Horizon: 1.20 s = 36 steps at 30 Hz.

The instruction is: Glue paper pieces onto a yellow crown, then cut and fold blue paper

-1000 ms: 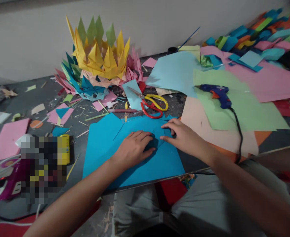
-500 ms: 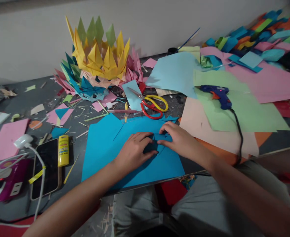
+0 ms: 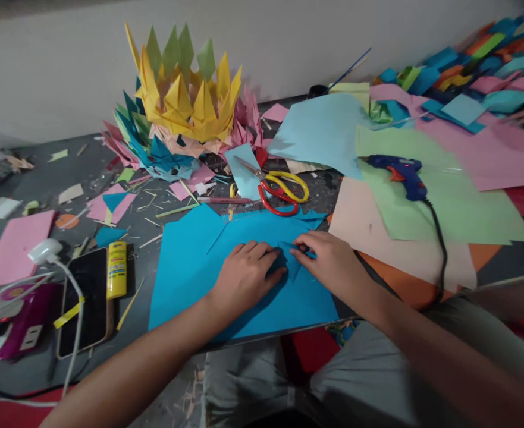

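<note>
A large blue paper sheet (image 3: 185, 279) lies at the table's front edge. On it, between my hands, is a small folded blue paper piece (image 3: 294, 267), hard to make out against the same colour. My left hand (image 3: 247, 274) rests on the sheet with bent fingers holding the left side of the piece. The fingers of my right hand (image 3: 326, 255) pinch its right edge. Just beyond the sheet, scissors (image 3: 284, 190) with one red and one yellow handle lie with their blades on a light blue slip of paper (image 3: 246, 178).
A yellow folded-paper crown shape (image 3: 190, 110) stands at the back over other coloured ones. To the right, a blue glue gun (image 3: 398, 169) lies on green paper (image 3: 462, 208). Left are a glue stick (image 3: 116, 270), a phone (image 3: 85, 303), a white cable and paper scraps.
My right hand has shifted slightly right, its fingertips closing together on the small paper's edge. The paper now shows a raised, angled flap. The whole view has moved a little.
</note>
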{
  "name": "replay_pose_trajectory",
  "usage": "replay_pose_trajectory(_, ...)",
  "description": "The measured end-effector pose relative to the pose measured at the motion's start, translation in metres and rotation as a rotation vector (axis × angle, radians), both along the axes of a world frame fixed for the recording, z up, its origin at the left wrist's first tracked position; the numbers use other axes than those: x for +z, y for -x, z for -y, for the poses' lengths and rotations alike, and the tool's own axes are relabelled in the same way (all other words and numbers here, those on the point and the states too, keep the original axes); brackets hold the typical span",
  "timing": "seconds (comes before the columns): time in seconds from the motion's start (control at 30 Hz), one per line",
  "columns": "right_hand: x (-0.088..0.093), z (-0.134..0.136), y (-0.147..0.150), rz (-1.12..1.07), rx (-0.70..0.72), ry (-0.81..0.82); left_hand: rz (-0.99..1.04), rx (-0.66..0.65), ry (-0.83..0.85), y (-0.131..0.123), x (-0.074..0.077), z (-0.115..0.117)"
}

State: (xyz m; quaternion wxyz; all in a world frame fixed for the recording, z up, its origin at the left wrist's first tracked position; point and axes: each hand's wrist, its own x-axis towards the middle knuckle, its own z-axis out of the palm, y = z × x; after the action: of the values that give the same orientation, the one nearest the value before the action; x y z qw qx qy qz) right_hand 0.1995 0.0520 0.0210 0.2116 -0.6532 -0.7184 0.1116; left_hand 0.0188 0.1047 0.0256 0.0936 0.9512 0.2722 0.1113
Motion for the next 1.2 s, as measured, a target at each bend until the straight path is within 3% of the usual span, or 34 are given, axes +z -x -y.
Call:
replay_pose_trajectory(0.13, -0.003, 0.006, 0.003, 0.206, 0.211, -0.187, 0.040, -0.004, 0.004, 0.001, -0.003, -0.002)
replay_pose_trajectory(0.27, -0.001, 0.006, -0.001, 0.257, 0.353, -0.218, 0.092, -0.037, 0.012, 0.001, -0.005, -0.004)
replay_pose_trajectory(0.5, -0.003, 0.004, -0.008, 0.162, 0.366, -0.257, 0.074, -0.037, 0.042, 0.001, -0.005, -0.005)
replay_pose_trajectory(0.93, -0.010, 0.001, -0.016, -0.042, 0.399, -0.142, 0.021, -0.054, 0.018, 0.000, -0.003, -0.006)
replay_pose_trajectory(1.2, -0.011, 0.000, -0.018, 0.022, 0.438, -0.162, -0.056, -0.065, -0.045, -0.002, -0.002, -0.005)
